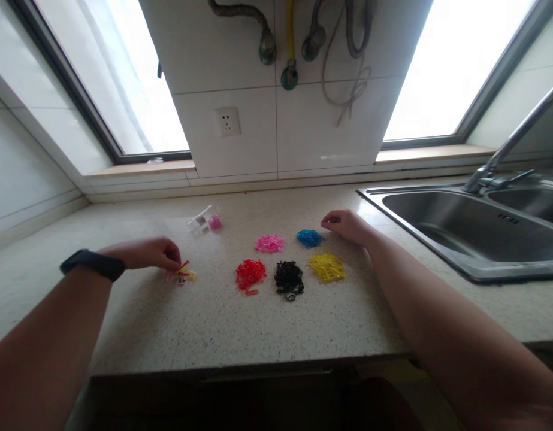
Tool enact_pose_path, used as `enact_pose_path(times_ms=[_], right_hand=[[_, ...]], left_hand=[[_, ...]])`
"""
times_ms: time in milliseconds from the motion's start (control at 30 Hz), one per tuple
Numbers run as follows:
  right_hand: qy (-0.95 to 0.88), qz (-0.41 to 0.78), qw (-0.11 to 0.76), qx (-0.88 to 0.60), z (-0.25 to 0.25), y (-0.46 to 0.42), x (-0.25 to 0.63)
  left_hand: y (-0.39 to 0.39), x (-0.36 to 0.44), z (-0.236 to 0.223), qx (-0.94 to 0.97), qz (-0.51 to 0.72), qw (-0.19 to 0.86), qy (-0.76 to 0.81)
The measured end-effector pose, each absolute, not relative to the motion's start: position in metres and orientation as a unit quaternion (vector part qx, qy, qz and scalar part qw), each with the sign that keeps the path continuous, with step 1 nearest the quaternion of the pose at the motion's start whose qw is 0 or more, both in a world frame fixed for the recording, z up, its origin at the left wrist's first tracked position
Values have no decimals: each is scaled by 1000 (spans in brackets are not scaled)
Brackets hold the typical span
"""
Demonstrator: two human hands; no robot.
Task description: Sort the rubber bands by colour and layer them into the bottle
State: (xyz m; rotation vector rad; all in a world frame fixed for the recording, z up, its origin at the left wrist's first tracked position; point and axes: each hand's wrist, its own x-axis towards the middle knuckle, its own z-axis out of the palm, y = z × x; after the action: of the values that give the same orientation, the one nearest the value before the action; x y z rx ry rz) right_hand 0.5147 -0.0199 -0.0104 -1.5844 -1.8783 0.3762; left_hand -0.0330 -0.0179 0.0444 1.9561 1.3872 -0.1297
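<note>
My left hand (162, 254), with a dark band on its wrist, pinches a small red strip-like piece over a little mixed-colour pile (186, 276). That pile has red, yellow, white and dark bits. My right hand (343, 224) has its fingers pressed together just right of the blue pile (309, 238); whatever they hold, if anything, is too small to see. Between the hands lie a pink pile (269, 243), a red pile (250, 274), a black pile (289, 278) of loop-like pieces and a yellow pile (327, 267).
A clear plastic box (204, 218) with a pink item lies behind my left hand. The steel sink (471, 272) and its tap (505, 149) are on the right. Along the back runs a tiled wall with a socket (228, 122). The counter's front edge (258, 366) is nearest me.
</note>
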Motion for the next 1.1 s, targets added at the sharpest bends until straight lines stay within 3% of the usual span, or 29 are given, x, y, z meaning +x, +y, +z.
enact_pose_path(times_ms=[300,500,867,1100], right_hand=[[-722,133,319,-600,-12,-19,516],[-719,138,317,-603,-12,-19,515],[-723,144,314,-598,-12,-19,515],[-723,136,308,-603,-12,-19,514]], left_hand=[[-7,-39,37,796,-53,274,537],[-28,-2,63,830,88,214,508],[-86,92,76,793,284,388,374],[-111,126,70,705,321,552,311]])
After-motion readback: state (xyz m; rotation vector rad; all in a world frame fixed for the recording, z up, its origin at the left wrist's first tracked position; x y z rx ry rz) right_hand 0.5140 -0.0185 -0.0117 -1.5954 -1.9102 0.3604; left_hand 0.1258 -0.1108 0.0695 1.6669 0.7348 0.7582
